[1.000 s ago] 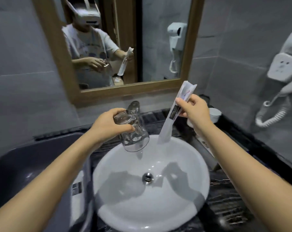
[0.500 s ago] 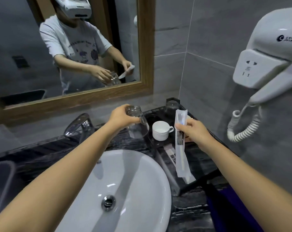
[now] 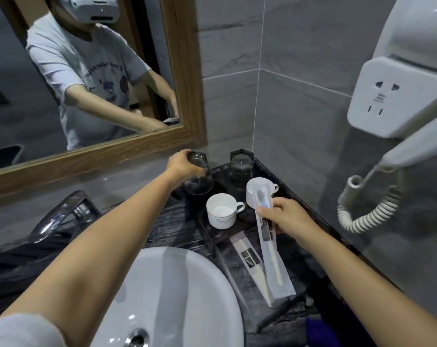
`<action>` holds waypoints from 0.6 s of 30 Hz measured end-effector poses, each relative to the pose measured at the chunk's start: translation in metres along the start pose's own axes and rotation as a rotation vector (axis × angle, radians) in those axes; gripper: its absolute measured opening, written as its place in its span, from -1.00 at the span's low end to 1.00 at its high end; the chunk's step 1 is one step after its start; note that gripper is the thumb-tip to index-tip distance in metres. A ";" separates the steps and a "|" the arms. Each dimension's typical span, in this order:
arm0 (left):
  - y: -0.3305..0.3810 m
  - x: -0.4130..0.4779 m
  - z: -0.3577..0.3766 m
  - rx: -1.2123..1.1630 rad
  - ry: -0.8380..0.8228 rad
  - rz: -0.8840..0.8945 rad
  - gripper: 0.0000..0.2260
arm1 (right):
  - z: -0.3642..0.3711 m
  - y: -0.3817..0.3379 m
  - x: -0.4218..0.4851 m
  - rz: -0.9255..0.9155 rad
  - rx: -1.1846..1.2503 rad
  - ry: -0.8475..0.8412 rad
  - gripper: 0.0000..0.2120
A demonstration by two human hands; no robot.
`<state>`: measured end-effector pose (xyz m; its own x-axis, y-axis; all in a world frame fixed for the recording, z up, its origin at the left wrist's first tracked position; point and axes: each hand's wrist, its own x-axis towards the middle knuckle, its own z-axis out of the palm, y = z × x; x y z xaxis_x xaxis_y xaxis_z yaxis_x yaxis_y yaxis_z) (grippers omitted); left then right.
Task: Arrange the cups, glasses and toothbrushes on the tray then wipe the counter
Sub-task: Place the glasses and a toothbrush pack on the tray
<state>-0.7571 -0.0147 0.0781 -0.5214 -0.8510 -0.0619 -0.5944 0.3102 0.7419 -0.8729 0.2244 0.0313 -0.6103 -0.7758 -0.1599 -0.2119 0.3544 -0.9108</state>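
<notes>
My left hand grips a clear glass by its top, low over the back left corner of the dark tray. My right hand holds a wrapped toothbrush whose lower end rests on the tray. A second wrapped toothbrush lies on the tray beside it. Two white cups stand on the tray, and another glass stands at the back corner.
The white basin lies below my arms, with the chrome tap at its left. A wall-mounted hair dryer with a coiled cord hangs at the right. A wood-framed mirror is behind. Something purple lies by the tray's near end.
My left hand has carried the glass back and down toward the tray's rear corner. My right hand has lowered the wrapped toothbrush onto the tray. The view has turned right.
</notes>
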 end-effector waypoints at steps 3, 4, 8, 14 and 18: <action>0.002 0.010 0.011 0.021 -0.012 -0.008 -0.29 | -0.003 0.007 0.003 -0.005 0.013 -0.006 -0.78; 0.002 0.011 0.015 0.021 -0.016 -0.013 -0.29 | -0.004 0.009 0.003 -0.008 0.008 -0.004 -0.78; 0.003 0.017 0.029 0.045 -0.018 -0.009 -0.34 | -0.009 0.017 0.007 0.017 0.008 0.012 -0.82; 0.003 0.019 0.041 0.080 -0.024 -0.015 -0.40 | -0.012 0.028 0.011 0.052 0.046 0.023 -0.73; 0.001 0.022 0.045 0.092 -0.015 -0.024 -0.39 | -0.016 0.030 0.012 0.062 0.069 0.015 -0.83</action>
<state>-0.7972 -0.0141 0.0474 -0.5146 -0.8527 -0.0896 -0.6604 0.3276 0.6757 -0.8985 0.2336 0.0080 -0.6325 -0.7451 -0.2117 -0.1207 0.3648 -0.9232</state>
